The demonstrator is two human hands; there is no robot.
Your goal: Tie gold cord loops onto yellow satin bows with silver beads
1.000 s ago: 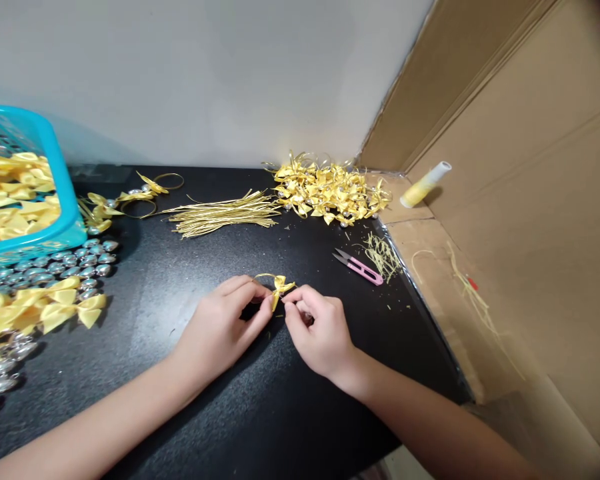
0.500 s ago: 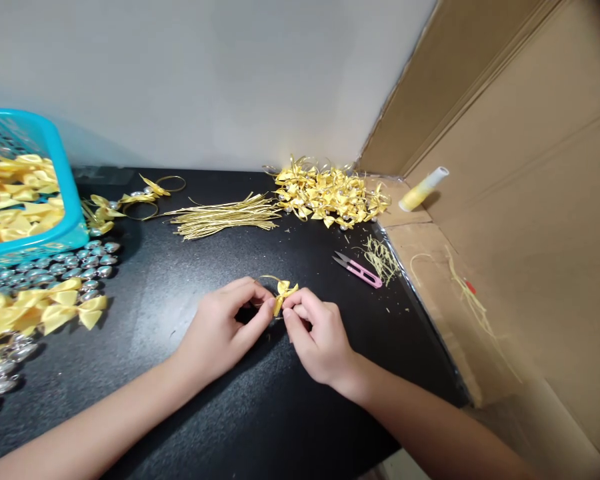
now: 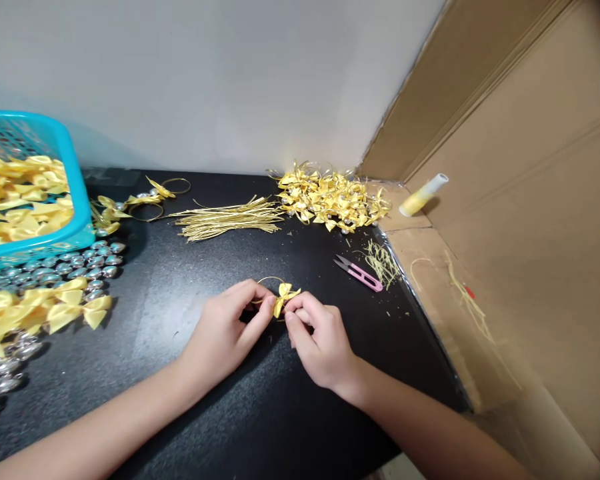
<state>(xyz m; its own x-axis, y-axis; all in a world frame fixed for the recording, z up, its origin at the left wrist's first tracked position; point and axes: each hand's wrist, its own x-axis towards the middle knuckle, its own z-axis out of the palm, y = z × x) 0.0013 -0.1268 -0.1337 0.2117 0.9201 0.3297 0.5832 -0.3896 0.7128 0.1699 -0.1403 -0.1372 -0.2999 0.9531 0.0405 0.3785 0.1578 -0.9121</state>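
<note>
Between my two hands, just above the black table, is a small yellow ribbon bow with a loop of thin gold cord arching behind it. My left hand pinches the bow's left side between thumb and forefinger. From the other side, my right hand pinches at its right edge, fingers curled in. The fingertips partly hide the bow's lower part and the cord's ends. Pink thread snips lie to the right, beyond my right hand.
A bundle of gold cords lies behind my hands, beside a pile of finished-looking bows. Thread scraps sit by the snips. At left are a blue basket of bows, silver beads and loose bows. A thread spool stands right.
The view has shifted slightly, so the table's things appear a little further right. Both hands keep their pinch on the bow, and the gold loop shows a bit rounder.
</note>
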